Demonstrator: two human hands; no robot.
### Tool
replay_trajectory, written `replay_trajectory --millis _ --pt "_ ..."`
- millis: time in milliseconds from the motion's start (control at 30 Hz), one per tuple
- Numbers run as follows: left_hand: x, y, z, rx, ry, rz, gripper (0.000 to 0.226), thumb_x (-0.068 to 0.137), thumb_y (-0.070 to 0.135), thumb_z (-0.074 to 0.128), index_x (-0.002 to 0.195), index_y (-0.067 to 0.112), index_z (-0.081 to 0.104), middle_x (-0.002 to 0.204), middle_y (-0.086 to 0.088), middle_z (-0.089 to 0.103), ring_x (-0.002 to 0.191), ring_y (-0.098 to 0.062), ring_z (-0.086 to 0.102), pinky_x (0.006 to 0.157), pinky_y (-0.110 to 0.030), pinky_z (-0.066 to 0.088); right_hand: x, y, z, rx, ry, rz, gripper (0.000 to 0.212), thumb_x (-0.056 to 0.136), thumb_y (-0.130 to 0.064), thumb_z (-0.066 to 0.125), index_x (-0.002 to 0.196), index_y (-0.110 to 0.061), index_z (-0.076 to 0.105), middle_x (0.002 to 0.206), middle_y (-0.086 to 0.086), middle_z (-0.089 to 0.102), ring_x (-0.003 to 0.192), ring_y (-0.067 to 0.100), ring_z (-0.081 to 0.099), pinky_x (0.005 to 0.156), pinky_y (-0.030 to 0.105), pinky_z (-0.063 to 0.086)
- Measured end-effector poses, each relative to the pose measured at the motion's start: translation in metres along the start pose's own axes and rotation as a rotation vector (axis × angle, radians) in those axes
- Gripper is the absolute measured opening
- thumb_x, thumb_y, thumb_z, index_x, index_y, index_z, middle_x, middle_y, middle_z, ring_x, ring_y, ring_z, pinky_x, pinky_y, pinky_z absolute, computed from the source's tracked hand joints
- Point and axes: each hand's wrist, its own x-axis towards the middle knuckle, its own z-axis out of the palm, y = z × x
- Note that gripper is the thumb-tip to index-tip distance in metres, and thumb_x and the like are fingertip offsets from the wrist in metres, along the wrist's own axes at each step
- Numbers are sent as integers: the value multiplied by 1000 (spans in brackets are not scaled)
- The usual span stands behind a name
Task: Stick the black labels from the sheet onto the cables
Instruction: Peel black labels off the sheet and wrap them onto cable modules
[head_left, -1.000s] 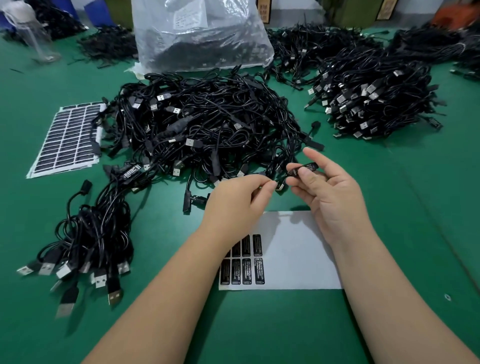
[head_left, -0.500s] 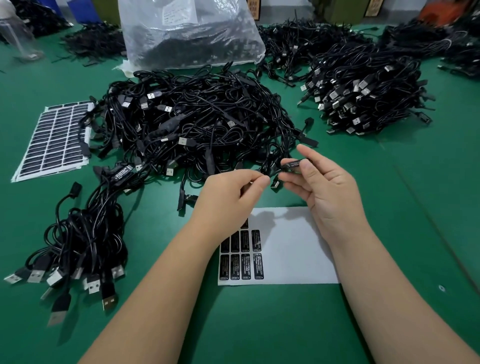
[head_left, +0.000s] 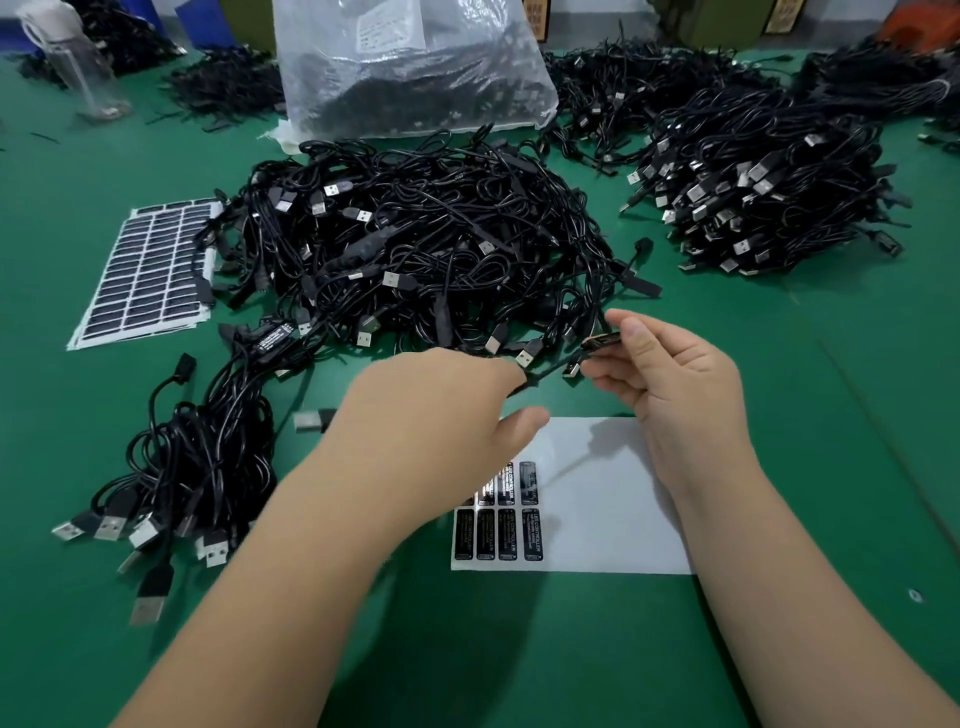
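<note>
Green table (head_left: 779, 649) with a big tangled cable heap (head_left: 415, 244) in the middle, white label sheet (head_left: 613, 499) near the front edge with black labels (head_left: 501, 535) at its left, left hand (head_left: 431, 431) blurred above it, grip unclear, right hand (head_left: 670, 384) pinching a cable (head_left: 600, 343)

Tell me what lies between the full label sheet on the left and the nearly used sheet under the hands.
In the head view, a bundle of black cables with USB plugs lies between the full label sheet and the nearly used sheet, along with the left hand.
</note>
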Motion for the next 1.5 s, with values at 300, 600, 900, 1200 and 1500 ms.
replay_trajectory --millis 300,600,900,1200,1500 --pt "-27 -51 -19 10 91 -406 36 98 34 40 79 13 61 70 -2 67 63 -19 58 55 -30 47 -5 4 5 -152 -180 129 19 95 -4 53 98 -13 70 78 4 74 67 13 68 63 21 54" --pt "-33 -111 -1 144 149 -869 27 94 30 49 85 15 69 66 -7 54 58 -24 46 53 -24 32 -5 4 8 -250 -173 154 22 95 -5 53 93 -17 71 75 3 72 64 13 65 61 21 54" --pt "-28 -112 13 234 207 -801 30 96 25 42 122 13 50 106 -14 57 77 -32 50 55 -33 33 -5 4 9 -239 -149 160 23 95 -5 52 92 -16 72 72 2 71 62 12 64 59 21 53" --pt "-18 -63 4 286 270 -450 37 89 35 59 120 15 61 119 -12 59 108 -36 47 88 -47 37 1 3 9 -20 18 214 26 99 -14 46 87 -12 70 65 2 68 54 9 59 54 19 50" --pt "60 -12 75 34 140 -22 36 101 22 40 136 25 49 126 3 55 110 -22 45 85 -33 42 1 5 10 -140 127 122 26 94 -15 52 77 -17 71 60 1 65 50 9 54 49 18 46"
